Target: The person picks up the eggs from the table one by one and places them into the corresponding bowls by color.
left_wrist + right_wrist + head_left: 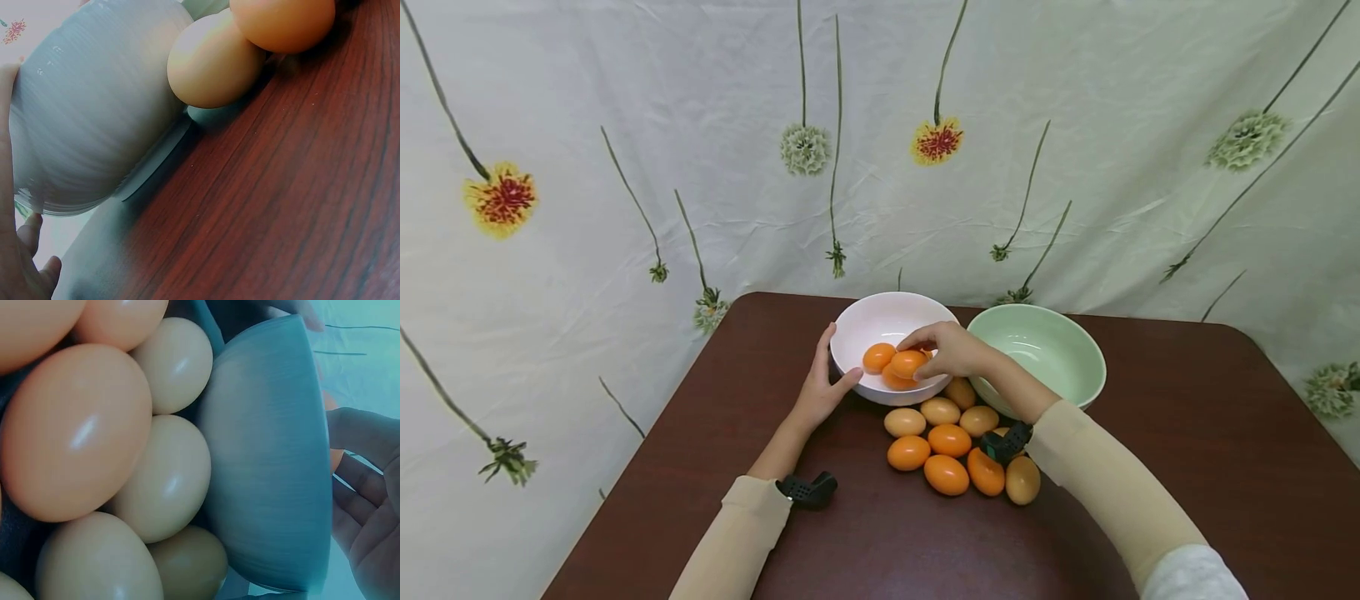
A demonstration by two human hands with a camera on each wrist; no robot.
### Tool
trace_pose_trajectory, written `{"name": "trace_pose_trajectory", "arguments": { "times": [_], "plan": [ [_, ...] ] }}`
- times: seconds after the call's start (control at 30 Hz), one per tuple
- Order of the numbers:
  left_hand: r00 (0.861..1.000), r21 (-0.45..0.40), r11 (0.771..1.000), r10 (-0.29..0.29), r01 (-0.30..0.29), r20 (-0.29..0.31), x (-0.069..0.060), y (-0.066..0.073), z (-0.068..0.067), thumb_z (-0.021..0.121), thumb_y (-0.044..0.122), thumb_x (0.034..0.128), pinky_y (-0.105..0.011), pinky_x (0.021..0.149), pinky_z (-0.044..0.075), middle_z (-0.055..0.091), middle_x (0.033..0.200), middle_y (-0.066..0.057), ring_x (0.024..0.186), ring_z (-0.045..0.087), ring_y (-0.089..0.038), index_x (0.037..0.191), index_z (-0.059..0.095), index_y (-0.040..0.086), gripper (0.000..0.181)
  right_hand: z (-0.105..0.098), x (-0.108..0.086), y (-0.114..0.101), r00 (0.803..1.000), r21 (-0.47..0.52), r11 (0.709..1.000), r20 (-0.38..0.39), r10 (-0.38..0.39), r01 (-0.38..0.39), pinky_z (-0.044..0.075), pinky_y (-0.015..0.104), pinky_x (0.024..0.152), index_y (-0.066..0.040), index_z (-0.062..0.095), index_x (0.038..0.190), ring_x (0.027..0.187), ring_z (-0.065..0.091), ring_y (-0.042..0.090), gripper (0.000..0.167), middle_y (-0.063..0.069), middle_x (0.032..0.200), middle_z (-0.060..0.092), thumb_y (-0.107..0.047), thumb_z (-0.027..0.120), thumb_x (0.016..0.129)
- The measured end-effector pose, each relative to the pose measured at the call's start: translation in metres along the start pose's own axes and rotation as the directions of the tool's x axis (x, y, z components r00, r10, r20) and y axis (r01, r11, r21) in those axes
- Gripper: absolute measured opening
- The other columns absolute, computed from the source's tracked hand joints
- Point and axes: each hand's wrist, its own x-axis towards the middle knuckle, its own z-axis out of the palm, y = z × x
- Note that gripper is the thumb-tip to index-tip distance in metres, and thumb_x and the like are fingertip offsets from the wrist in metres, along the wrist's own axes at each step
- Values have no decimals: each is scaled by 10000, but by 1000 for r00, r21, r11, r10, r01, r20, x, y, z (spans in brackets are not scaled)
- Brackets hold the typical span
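Note:
A white bowl [891, 315] stands near the table's back edge with several orange eggs [878, 357] in it. My left hand [818, 392] holds it from the left, thumb at the near rim, fingers along the outer wall; the left wrist view shows fingertips [31, 232] against its side. Reaching over the right rim, my right hand [951, 348] pinches an orange egg [908, 363] above the others. In the right wrist view the bowl's wall [269, 456] hides most of that egg. Orange and tan eggs [947, 475] lie grouped in front.
A green bowl [1037, 333] stands right beside the white one, partly behind my right forearm. The dark red-brown table [865, 550] reaches to a pale flowered cloth [737, 167] hanging behind. Tan eggs [215, 62] touch or nearly touch the white bowl's outer wall.

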Motion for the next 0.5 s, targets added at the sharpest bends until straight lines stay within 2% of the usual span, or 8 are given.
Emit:
{"name": "trace_pose_trajectory", "arguments": {
  "times": [0.07, 0.27, 0.5],
  "plan": [
    [1000, 2, 1000, -5, 5, 3, -2, 6, 0, 623, 118, 909, -512, 1168, 85, 72, 1605, -206, 1461, 108, -349, 1542, 80, -2, 842, 0, 1, 1, 1000, -16, 1000, 8, 8, -8, 445, 377, 1006, -48, 697, 1190, 1121, 586, 238, 405, 68, 1176, 678, -39, 784, 795],
    [999, 17, 1000, 27, -26, -24, 8, -27, 3, 647, 221, 910, -473, 1176, 77, 78, 1623, -110, 1470, 109, -270, 1568, 83, 129, 871, 2, 5, 6, 1000, -51, 999, 9, -16, 16, 457, 352, 979, -42, 701, 1177, 1081, 592, 219, 410, 71, 1162, 682, -37, 793, 778],
    [997, 9, 998, 65, -64, -46, 6, -30, 5, 649, 263, 906, -474, 1176, 83, 92, 1619, -109, 1466, 123, -268, 1563, 107, 142, 861, 7, 9, 6, 999, -71, 997, 10, -44, 44, 471, 322, 942, -17, 708, 1145, 1011, 594, 199, 399, 82, 1118, 696, -13, 795, 756]
  ]
}}
